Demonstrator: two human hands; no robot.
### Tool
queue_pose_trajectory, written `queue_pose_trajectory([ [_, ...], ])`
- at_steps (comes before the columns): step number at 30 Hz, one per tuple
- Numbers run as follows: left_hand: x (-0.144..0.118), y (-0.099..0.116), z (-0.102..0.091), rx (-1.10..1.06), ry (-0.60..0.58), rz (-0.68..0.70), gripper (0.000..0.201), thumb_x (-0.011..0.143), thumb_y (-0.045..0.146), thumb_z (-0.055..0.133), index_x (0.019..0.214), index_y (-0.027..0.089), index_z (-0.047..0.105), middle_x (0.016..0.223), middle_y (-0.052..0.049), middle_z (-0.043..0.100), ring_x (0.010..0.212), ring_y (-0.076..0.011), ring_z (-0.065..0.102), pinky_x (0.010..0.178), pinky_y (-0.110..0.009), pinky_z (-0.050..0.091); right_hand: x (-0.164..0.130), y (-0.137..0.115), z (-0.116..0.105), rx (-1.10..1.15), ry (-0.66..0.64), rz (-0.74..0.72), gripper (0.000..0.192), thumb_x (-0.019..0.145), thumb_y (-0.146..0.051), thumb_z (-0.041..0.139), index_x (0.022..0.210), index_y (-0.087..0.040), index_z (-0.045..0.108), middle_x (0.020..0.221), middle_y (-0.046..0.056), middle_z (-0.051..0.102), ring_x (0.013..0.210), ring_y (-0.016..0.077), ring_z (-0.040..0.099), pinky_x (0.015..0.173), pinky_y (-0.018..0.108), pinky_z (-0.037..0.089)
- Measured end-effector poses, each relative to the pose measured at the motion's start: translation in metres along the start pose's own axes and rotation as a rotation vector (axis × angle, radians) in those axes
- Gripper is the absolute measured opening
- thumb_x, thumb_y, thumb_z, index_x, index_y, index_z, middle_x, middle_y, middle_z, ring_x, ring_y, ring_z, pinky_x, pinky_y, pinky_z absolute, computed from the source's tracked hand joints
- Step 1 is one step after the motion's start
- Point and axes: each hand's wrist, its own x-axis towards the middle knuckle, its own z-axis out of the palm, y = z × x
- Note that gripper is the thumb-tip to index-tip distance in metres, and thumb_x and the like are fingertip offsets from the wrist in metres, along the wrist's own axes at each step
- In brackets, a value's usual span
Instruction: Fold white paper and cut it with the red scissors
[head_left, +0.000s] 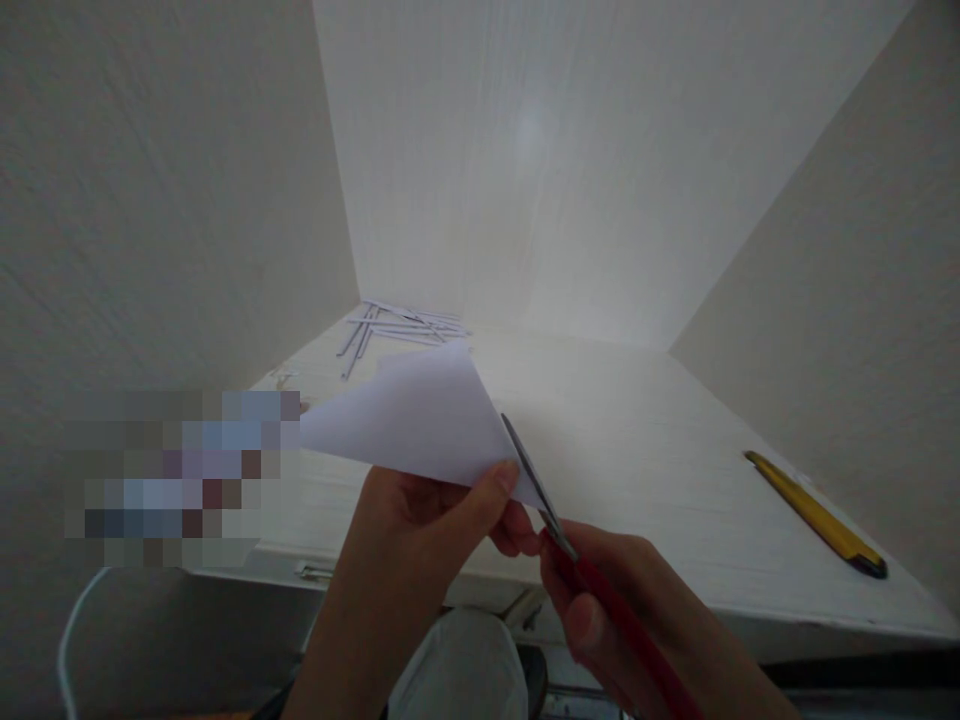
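From the head camera, I see my left hand [442, 500] pinching the near corner of a folded sheet of paper [420, 420] between thumb and fingers, holding it up over the front edge of the bench [637, 440]. My right hand [637, 610] is wrapped round the red handles of a pair of scissors [559, 530], whose blades lie along the paper's right edge (I can't tell how far apart they stand). I judge the cutting to be in hand, with the blades just at the fold. The next snip calls for holding the sheet taut and steering the blades straight along the edge. Thin paper strips [397, 330] lie at the far left of the bench, a yellow knife [817, 515] well apart on the right.
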Motion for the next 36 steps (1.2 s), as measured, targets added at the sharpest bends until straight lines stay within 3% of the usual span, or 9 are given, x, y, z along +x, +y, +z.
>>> queue_pose_trajectory([
  [2,0.004,-0.002,-0.002,0.021,0.007,-0.002,0.024,0.072,0.017,0.066,0.048,0.019,0.062,0.046,0.003,0.064,0.046,-0.0121,0.061,0.049,-0.020,0.052,0.012,0.009,0.002,-0.005,0.020,0.004,0.064,0.077,-0.077,0.042,0.079,-0.017,0.063,0.071,0.005,0.053,0.066,0.0172,0.048,0.059,0.027,0.045],
  [5,0.008,-0.004,-0.004,0.052,0.018,-0.004,0.025,0.072,0.019,0.065,0.047,0.019,0.061,0.047,0.002,0.064,0.047,-0.0135,0.062,0.049,-0.021,0.052,0.026,0.019,0.004,0.064,-0.136,0.030,0.068,0.072,-0.082,0.041,0.073,-0.016,0.057,0.060,-0.001,0.038,0.055,0.0109,0.035,0.044,0.021,0.032],
  [8,0.010,-0.006,-0.004,0.045,0.025,-0.008,0.024,0.072,0.019,0.066,0.048,0.019,0.060,0.047,0.002,0.064,0.047,-0.0134,0.062,0.049,-0.021,0.052,0.030,0.017,0.004,0.086,-0.158,0.030,0.066,0.072,-0.081,0.043,0.070,-0.016,0.054,0.060,-0.001,0.038,0.054,0.0099,0.032,0.040,0.019,0.027],
  [15,0.008,-0.009,-0.003,0.037,0.011,0.007,0.026,0.071,0.018,0.065,0.046,0.019,0.059,0.044,0.003,0.062,0.044,-0.0127,0.060,0.047,-0.021,0.051,0.015,0.019,0.013,0.237,-0.030,0.096,0.059,0.077,-0.075,0.044,0.080,-0.018,0.055,0.063,0.000,0.043,0.046,0.0090,0.037,0.039,0.020,0.035],
  [17,0.005,-0.008,-0.003,0.017,0.000,0.005,0.027,0.071,0.017,0.065,0.045,0.019,0.058,0.044,0.003,0.063,0.044,-0.0124,0.060,0.047,-0.021,0.051,0.013,0.028,0.013,0.278,-0.077,0.065,0.063,0.075,-0.079,0.043,0.084,-0.017,0.056,0.059,-0.003,0.040,0.040,0.0067,0.034,0.035,0.019,0.031],
  [20,0.000,-0.005,-0.002,-0.022,-0.010,-0.001,0.025,0.071,0.015,0.065,0.047,0.019,0.060,0.043,0.004,0.062,0.043,-0.0116,0.059,0.047,-0.021,0.051,0.013,0.038,0.011,0.188,0.026,-0.017,0.062,0.078,-0.075,0.045,0.095,-0.017,0.058,0.057,-0.003,0.044,0.042,0.0084,0.036,0.038,0.020,0.033],
  [27,-0.005,-0.003,-0.002,-0.006,-0.059,-0.002,0.027,0.071,0.016,0.065,0.044,0.020,0.061,0.046,0.003,0.063,0.047,-0.0120,0.060,0.050,-0.020,0.051,0.008,0.039,0.012,0.187,0.028,-0.058,0.067,0.070,-0.077,0.052,0.102,-0.019,0.059,0.065,0.001,0.051,0.051,0.0125,0.044,0.042,0.022,0.040],
  [32,-0.008,-0.006,-0.003,-0.051,-0.066,-0.010,0.024,0.071,0.016,0.066,0.048,0.021,0.063,0.046,0.005,0.063,0.046,-0.0107,0.060,0.050,-0.019,0.051,0.002,0.035,0.011,0.155,0.111,0.027,0.051,0.077,-0.070,0.051,0.087,-0.020,0.060,0.061,0.000,0.047,0.050,0.0130,0.043,0.043,0.023,0.039],
  [36,-0.010,-0.006,-0.002,-0.022,-0.056,0.004,0.024,0.071,0.017,0.066,0.047,0.020,0.061,0.045,0.003,0.063,0.044,-0.0122,0.060,0.049,-0.021,0.051,-0.001,0.046,0.007,0.142,0.217,-0.069,0.055,0.076,-0.074,0.047,0.080,-0.021,0.058,0.062,0.001,0.046,0.056,0.0162,0.046,0.048,0.026,0.042],
])
